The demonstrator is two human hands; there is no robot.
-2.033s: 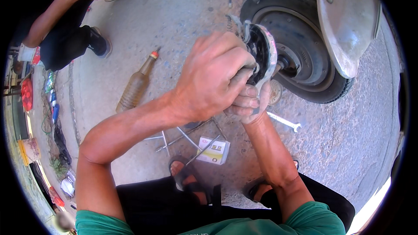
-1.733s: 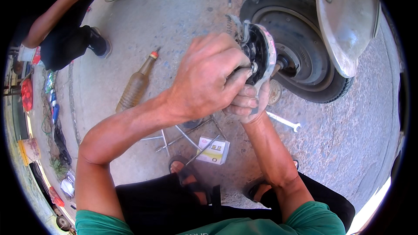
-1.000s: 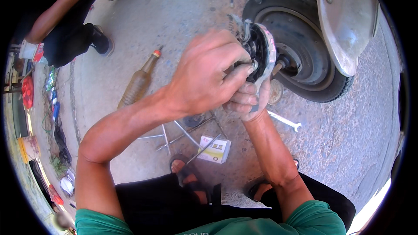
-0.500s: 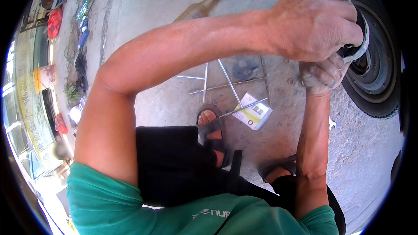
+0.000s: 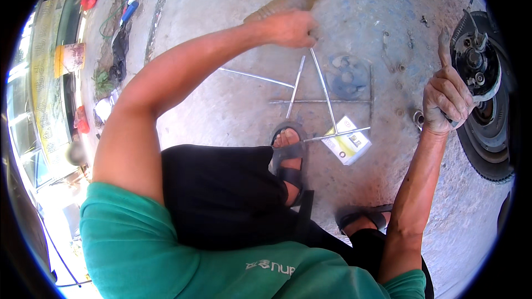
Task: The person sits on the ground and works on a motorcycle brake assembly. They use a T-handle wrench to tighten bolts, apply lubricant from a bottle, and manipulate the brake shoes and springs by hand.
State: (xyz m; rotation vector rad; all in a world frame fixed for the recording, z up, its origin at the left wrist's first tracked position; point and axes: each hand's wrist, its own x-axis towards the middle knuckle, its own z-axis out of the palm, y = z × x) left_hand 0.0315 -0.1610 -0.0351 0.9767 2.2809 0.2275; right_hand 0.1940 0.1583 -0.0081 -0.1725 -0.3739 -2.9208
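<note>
One hand now bears the brake plate (image 5: 475, 61) by the wheel (image 5: 497, 135): the right hand (image 5: 450, 99) grips its edge. The left hand (image 5: 292, 29) has moved off, well left of the wheel, to a rod (image 5: 323, 83); whether grasping it, I cannot tell.

White lettering and a small emblem, only partly in view, run across the chest of the green T-shirt (image 5: 221, 268). The white-and-yellow packet (image 5: 347, 145) on the ground (image 5: 310, 199) carries 2 small printed marks or more, too tiny to read.
</note>
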